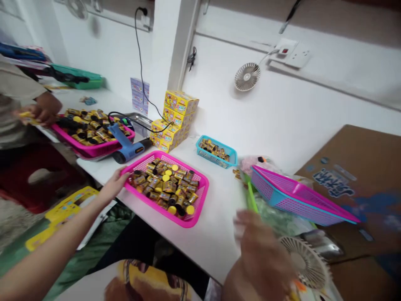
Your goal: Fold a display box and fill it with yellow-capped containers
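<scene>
My left hand (116,183) grips the left rim of a pink plastic basket (205,190) on the white table. Many small film-roll-like canisters (169,186), brown and yellow with black or yellow caps, fill that basket. My right hand (255,246) hovers over the right side of the table, smeared by motion, so its fingers are unclear. Near it are a green-rimmed container (251,198) with clear plastic bags and a white fan (299,261). Farther back stands a small blue basket (232,155) holding more canisters.
A blue heat gun (127,144) with a black cord lies left of my basket. Yellow boxes (175,121) are stacked by the wall. Stacked pink and blue baskets (291,192) lean at right before a cardboard box (354,167). A co-worker's hand (46,108) is beside another full pink basket (90,150).
</scene>
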A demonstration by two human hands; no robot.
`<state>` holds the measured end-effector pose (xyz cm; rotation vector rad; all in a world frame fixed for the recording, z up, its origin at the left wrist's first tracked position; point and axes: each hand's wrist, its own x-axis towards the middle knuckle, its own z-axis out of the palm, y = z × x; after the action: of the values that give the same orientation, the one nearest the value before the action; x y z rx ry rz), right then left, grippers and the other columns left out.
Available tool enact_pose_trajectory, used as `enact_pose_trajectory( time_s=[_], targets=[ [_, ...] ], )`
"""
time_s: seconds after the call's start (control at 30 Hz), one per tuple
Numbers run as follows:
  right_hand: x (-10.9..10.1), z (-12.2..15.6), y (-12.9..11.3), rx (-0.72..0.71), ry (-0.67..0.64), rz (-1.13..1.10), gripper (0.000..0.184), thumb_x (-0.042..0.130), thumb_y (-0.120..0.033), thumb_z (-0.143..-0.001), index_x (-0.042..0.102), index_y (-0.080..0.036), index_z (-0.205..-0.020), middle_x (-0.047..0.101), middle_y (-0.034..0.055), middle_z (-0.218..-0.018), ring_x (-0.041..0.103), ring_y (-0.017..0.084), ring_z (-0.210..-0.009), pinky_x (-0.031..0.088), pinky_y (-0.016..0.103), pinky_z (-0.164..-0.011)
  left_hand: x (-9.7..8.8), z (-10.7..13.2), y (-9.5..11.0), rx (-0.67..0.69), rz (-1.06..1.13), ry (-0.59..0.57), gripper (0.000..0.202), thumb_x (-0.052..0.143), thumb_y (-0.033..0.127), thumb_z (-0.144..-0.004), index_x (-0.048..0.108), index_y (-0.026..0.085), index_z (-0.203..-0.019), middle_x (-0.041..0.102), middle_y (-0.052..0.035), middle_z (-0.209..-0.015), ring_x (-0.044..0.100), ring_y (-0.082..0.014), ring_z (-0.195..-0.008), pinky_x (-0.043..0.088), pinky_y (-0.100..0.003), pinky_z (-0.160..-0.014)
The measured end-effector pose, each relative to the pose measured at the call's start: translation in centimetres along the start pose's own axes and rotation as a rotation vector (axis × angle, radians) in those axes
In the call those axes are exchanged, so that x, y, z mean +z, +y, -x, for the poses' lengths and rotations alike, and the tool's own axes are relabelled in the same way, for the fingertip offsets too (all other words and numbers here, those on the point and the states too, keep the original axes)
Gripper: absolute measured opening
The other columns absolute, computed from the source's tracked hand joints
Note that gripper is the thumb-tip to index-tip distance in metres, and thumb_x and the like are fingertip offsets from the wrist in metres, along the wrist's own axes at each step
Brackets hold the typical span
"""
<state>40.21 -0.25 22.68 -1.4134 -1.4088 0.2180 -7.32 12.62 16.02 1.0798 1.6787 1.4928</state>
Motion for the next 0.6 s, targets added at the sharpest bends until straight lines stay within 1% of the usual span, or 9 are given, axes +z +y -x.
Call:
enact_pose_trajectory(
  time_s=[0.07,0.1,0.13,0.2,0.3,0.37,0.43,0.53,0.6],
  targets=[
    [3.9,-0.7,0.3,0.102,0.024,-0.200,0.049,0.076,-0.060,-0.075,0.077,-0.036,-0.118,0.065,0.0074,-0.146,0.054,0.041,-0.143,0.044,0.074,-0.112,1.4,0.2,-0.4,0.046,0.002,-0.087,0.060,0.071,0.059,-0.078,0.061,0.021,-0.123,0.075,-0.0088,-0.113,0.072,-0.0313,-0.113,0.053,-0.054,-0.113],
    [5.6,-1.2,0.8,0.182,0.046,-0.322,0.054,0.081,-0.057,-0.073,0.076,-0.032,-0.121,0.064,0.0093,-0.148,0.051,0.041,-0.146,0.040,0.070,-0.118,2.4,0.2,-0.6,0.067,0.005,-0.126,0.064,0.071,0.061,-0.078,0.059,0.020,-0.126,0.074,-0.0100,-0.116,0.071,-0.0320,-0.117,0.053,-0.053,-0.114],
    [7.2,-1.6,1.5,0.251,0.076,-0.406,0.056,0.083,-0.056,-0.073,0.075,-0.030,-0.123,0.063,0.0097,-0.149,0.050,0.039,-0.146,0.039,0.067,-0.120,3.5,0.3,-0.8,0.088,0.010,-0.167,0.067,0.071,0.061,-0.079,0.057,0.020,-0.129,0.073,-0.0115,-0.120,0.069,-0.0329,-0.122,0.052,-0.053,-0.115],
    [9.1,-2.5,3.4,0.365,0.141,-0.518,0.056,0.079,-0.058,-0.077,0.072,-0.028,-0.123,0.067,0.0088,-0.142,0.058,0.036,-0.139,0.044,0.062,-0.118,6.4,0.2,-1.1,0.127,0.030,-0.262,0.072,0.073,0.062,-0.080,0.053,0.019,-0.134,0.072,-0.0147,-0.126,0.067,-0.0347,-0.129,0.051,-0.054,-0.116],
    [9.8,-3.8,6.8,0.466,0.272,-0.658,0.057,0.064,-0.068,-0.083,0.067,-0.032,-0.127,0.071,0.0032,-0.129,0.068,0.030,-0.124,0.054,0.058,-0.108,11.7,-0.5,-1.0,0.186,0.078,-0.449,0.090,0.082,0.060,-0.076,0.045,0.017,-0.146,0.072,-0.0167,-0.129,0.070,-0.0345,-0.125,0.056,-0.053,-0.111],
    [9.5,-4.6,8.4,0.493,0.341,-0.753,0.061,0.058,-0.071,-0.086,0.064,-0.034,-0.133,0.072,0.0005,-0.129,0.069,0.028,-0.121,0.055,0.056,-0.107,15.2,-1.2,-0.8,0.228,0.117,-0.560,0.108,0.090,0.059,-0.069,0.038,0.016,-0.153,0.069,-0.0191,-0.135,0.070,-0.0344,-0.125,0.057,-0.052,-0.110],
    [9.5,-5.2,9.3,0.501,0.367,-0.834,0.063,0.058,-0.071,-0.086,0.065,-0.031,-0.134,0.074,0.0018,-0.128,0.070,0.027,-0.121,0.054,0.056,-0.109,18.3,-1.8,-0.8,0.267,0.161,-0.637,0.121,0.090,0.065,-0.068,0.027,0.017,-0.159,0.062,-0.0223,-0.146,0.066,-0.0347,-0.132,0.054,-0.052,-0.115],
    [10.0,-5.5,9.8,0.485,0.386,-0.912,0.064,0.060,-0.070,-0.088,0.068,-0.027,-0.134,0.075,0.0045,-0.130,0.068,0.028,-0.126,0.050,0.055,-0.114,21.2,-2.4,-1.1,0.310,0.237,-0.721,0.130,0.080,0.079,-0.073,0.005,0.021,-0.163,0.047,-0.0254,-0.161,0.056,-0.0352,-0.145,0.046,-0.054,-0.122],
    [10.4,-5.6,10.1,0.471,0.406,-0.917,0.065,0.058,-0.070,-0.089,0.067,-0.027,-0.138,0.074,0.0046,-0.135,0.067,0.027,-0.130,0.048,0.055,-0.117,22.0,-2.9,-1.3,0.322,0.284,-0.778,0.132,0.078,0.082,-0.072,0.002,0.024,-0.162,0.041,-0.0256,-0.164,0.052,-0.0359,-0.148,0.045,-0.055,-0.123]
  ],
)
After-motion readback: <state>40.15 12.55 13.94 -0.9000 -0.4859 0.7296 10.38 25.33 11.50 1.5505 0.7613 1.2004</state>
